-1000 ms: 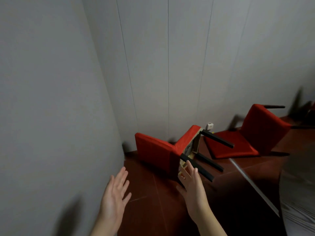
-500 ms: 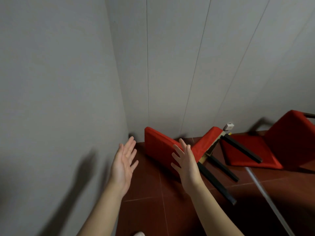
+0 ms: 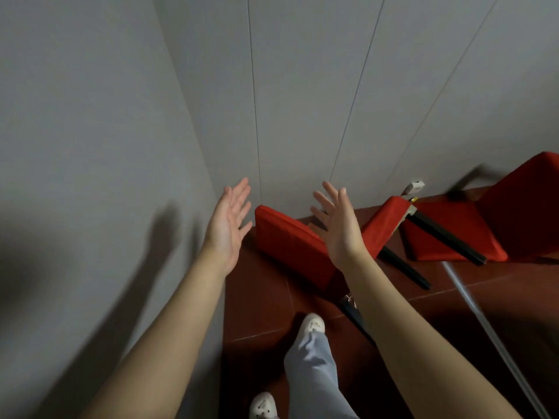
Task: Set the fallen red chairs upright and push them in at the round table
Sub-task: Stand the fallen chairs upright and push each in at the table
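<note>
A red chair lies on its side in the corner, its back toward me and its black legs pointing right. A second fallen red chair lies further right, cut off by the frame edge. My left hand is stretched out with straight fingers, just left of the near chair's back and above it. My right hand is also flat and spread, held above the middle of that chair. Neither hand touches anything. The round table is out of view.
Grey panelled walls meet in a corner right behind the chairs, with the left wall close beside my left arm. A metal strip runs across the dark red tiled floor at right. My legs and white shoes stand below.
I have stepped closer and leaned over the near chair. Both hands have risen and reached forward over it, staying spread, and my leg and shoes have come into view.
</note>
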